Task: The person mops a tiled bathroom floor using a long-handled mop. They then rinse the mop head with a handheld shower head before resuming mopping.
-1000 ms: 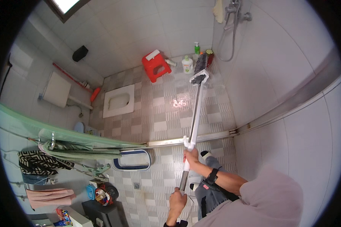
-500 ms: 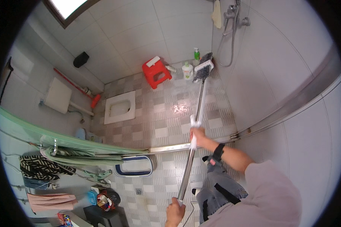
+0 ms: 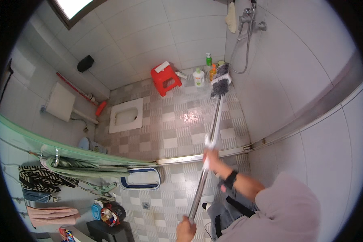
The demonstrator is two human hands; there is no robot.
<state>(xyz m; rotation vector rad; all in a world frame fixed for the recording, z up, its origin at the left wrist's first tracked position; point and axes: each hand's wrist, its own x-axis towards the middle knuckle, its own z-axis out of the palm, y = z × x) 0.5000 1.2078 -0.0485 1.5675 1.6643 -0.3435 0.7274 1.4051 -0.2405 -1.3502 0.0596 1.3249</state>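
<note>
A long-handled mop (image 3: 199, 189) with a silver pole runs diagonally up from the lower middle. My left hand (image 3: 186, 230) is wrapped round the pole's near end. Farther up, my right hand (image 3: 213, 160) grips the white sleeve on the pole, just over the metal threshold. The grey fluffy mop head (image 3: 220, 88), on a white frame, is at the far right corner of the shower floor, beside the wall. It partly hides an orange bottle (image 3: 212, 74). Left of that stands a white bottle (image 3: 198, 78) with a green cap, and behind them a green pump bottle (image 3: 209, 59).
A red stool (image 3: 164, 82) stands by the back wall, left of the bottles. A squat toilet (image 3: 126, 115) is set in the floor at left. The metal threshold (image 3: 181, 160) crosses below. A white-and-blue basin (image 3: 140, 178) lies nearer me, beside hanging green cloth (image 3: 82, 166).
The mop head has shifted slightly right and nearer, uncovering part of the orange bottle. Both hands have moved a little toward me with the pole.
</note>
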